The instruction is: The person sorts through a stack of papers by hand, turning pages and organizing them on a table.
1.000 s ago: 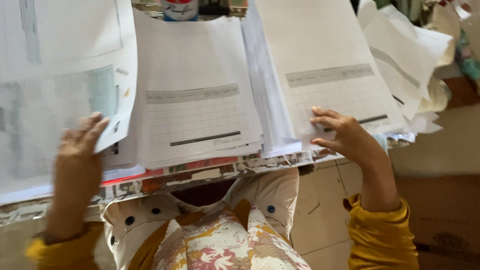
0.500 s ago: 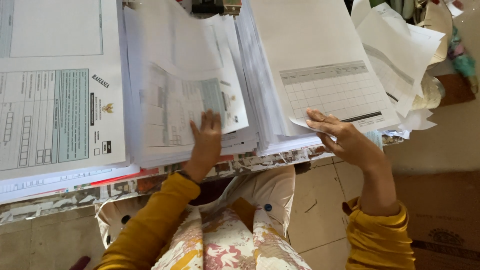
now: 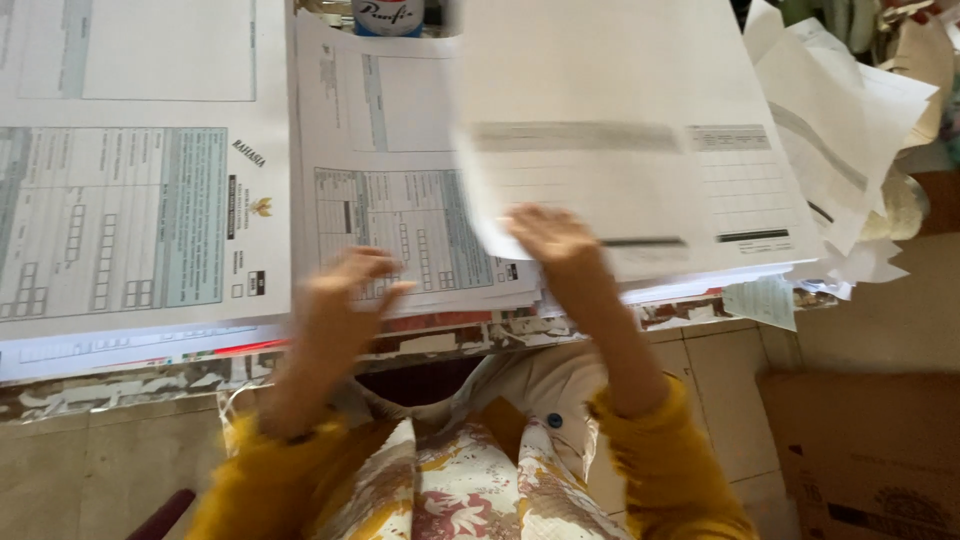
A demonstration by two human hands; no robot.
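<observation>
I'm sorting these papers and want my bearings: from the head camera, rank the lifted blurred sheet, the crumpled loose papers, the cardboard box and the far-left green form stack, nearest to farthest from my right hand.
1. Lifted blurred sheet: in the right hand grip, directly above it.
2. Crumpled loose papers: upper right.
3. Cardboard box: lower right, on the floor.
4. Green form stack: far left.

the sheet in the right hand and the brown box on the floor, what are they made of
The white printed sheet held by the right hand looks like thin matte office paper: it lifts off the stack and bends, though motion blurs it. The brown box at lower right seems to be plain corrugated cardboard, judging by its dull tan face and dark printing; its edges are not clear enough to confirm.
</observation>
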